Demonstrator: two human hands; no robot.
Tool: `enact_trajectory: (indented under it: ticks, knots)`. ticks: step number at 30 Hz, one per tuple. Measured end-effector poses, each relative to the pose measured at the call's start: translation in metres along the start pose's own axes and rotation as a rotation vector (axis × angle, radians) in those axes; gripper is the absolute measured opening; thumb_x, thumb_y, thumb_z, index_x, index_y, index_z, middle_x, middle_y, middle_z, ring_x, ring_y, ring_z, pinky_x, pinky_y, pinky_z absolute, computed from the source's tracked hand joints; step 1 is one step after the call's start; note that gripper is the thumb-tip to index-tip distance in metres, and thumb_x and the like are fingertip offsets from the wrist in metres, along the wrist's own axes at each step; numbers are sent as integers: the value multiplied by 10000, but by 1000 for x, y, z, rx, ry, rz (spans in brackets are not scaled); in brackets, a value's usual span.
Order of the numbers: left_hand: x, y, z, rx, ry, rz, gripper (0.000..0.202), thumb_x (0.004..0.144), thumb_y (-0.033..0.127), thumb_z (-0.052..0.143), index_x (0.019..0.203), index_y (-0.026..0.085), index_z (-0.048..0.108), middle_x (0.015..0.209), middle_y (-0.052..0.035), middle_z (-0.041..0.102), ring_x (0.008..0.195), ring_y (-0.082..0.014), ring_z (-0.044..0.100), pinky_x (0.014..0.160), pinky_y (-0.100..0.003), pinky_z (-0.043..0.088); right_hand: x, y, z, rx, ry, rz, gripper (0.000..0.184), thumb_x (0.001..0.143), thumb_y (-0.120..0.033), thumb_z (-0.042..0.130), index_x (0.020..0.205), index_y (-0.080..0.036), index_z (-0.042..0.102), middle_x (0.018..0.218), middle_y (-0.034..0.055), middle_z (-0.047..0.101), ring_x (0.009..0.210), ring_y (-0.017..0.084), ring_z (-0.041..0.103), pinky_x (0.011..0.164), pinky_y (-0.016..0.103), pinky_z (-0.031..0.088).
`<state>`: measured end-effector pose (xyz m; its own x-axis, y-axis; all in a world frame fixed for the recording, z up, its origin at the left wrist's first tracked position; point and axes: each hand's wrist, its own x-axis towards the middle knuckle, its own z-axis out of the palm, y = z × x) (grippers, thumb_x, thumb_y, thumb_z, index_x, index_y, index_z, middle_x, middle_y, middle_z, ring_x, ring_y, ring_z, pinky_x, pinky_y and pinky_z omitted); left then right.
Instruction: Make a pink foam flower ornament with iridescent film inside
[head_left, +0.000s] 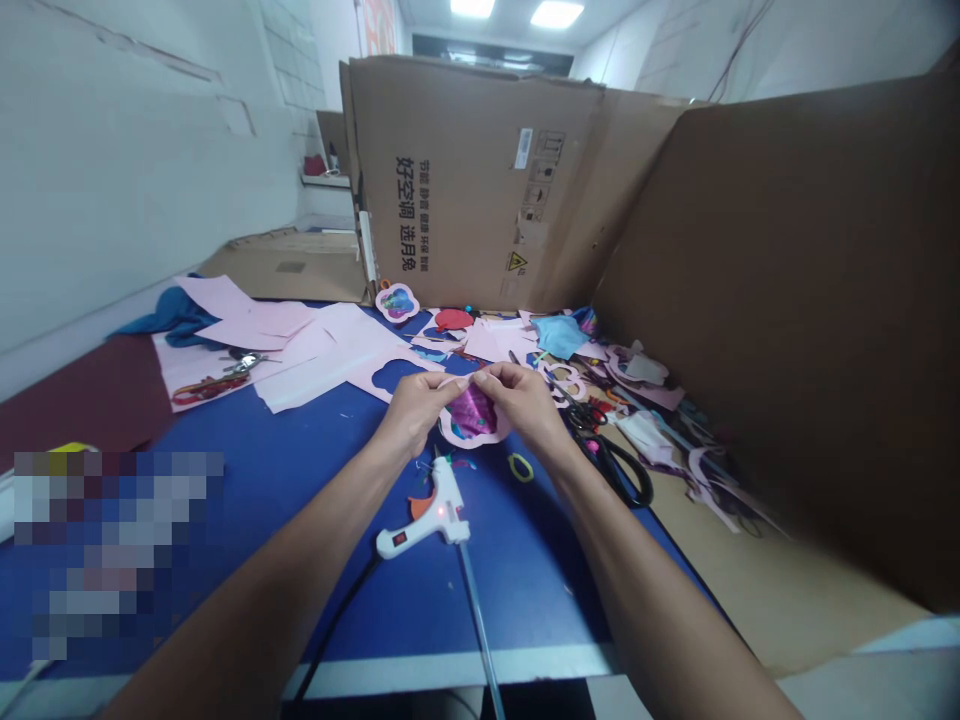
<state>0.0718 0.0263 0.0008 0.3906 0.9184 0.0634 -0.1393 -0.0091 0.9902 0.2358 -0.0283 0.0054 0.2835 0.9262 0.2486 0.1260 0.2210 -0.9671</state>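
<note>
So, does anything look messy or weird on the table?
Yes, paper scraps lie jumbled on the right, looking untidy. The glue gun lies on its side with a red light glowing, close to the left hand.

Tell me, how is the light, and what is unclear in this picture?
Head view: the ceiling lights are overexposed white; head view: the right cardboard wall lies in shade; head view: coarse pixel blocks cover the lower left; head view: the pink-rimmed piece is too small for fine detail.
</note>
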Motion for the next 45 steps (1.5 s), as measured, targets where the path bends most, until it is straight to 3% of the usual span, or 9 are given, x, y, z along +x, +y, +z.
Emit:
enact_trajectory:
  ticks: [6, 12, 17, 21, 28, 36, 45]
  knots:
    - [6, -2, -6, -45, 47, 2, 292, 708, 447, 889, 759, 176, 793, 730, -48, 744, 579, -150, 594, 530, -275, 412, 3, -3, -14, 149, -24, 102, 545, 790, -749, 790, 798, -208, 720, 670, -5, 629, 574, 138, 500, 551, 271, 419]
    - [12, -2, -12, -85, 103, 37, 248, 722, 398, 881, 756, 170, 788, 788, -53, 753, 665, -146, 627, 611, -267, 462, 5, 0, -20, 228, -88, 216, 564, 731, -732, 865, 855, -195, 743, 722, 4, 650, 624, 139, 549, 592, 261, 472]
    - [12, 0, -12, -101, 104, 20, 326, 692, 454, 913, 771, 165, 784, 778, -54, 756, 646, -152, 630, 610, -274, 465, 3, -3, -16, 184, -133, 216, 568, 654, -706, 929, 751, -201, 688, 669, -16, 639, 592, 129, 534, 582, 264, 446]
    - [10, 1, -11, -116, 94, 13, 384, 653, 478, 935, 804, 155, 792, 755, -43, 745, 618, -142, 614, 589, -267, 459, 0, -8, -11, 134, -168, 222, 528, 638, -630, 963, 823, -195, 727, 685, -15, 683, 567, 120, 534, 553, 258, 409]
    - [9, 0, -10, -98, 85, -3, 379, 672, 489, 922, 813, 162, 793, 768, -59, 769, 650, -174, 660, 588, -280, 497, -4, -11, -3, 94, -195, 173, 462, 595, -483, 991, 824, -185, 721, 771, 5, 746, 663, 153, 622, 635, 278, 485]
    - [8, 1, -11, -94, 58, -28, 316, 745, 465, 903, 815, 182, 782, 715, -61, 746, 635, -190, 679, 580, -301, 515, -1, -8, -5, 81, -200, 151, 434, 621, -466, 958, 840, -178, 718, 745, 0, 726, 649, 148, 603, 637, 280, 474]
    - [8, 1, -12, -99, 44, -35, 358, 716, 479, 921, 786, 163, 767, 684, -61, 733, 564, -164, 644, 532, -276, 485, 1, -5, -8, 53, -228, 142, 434, 635, -457, 944, 858, -168, 709, 730, -5, 709, 628, 139, 582, 615, 277, 468]
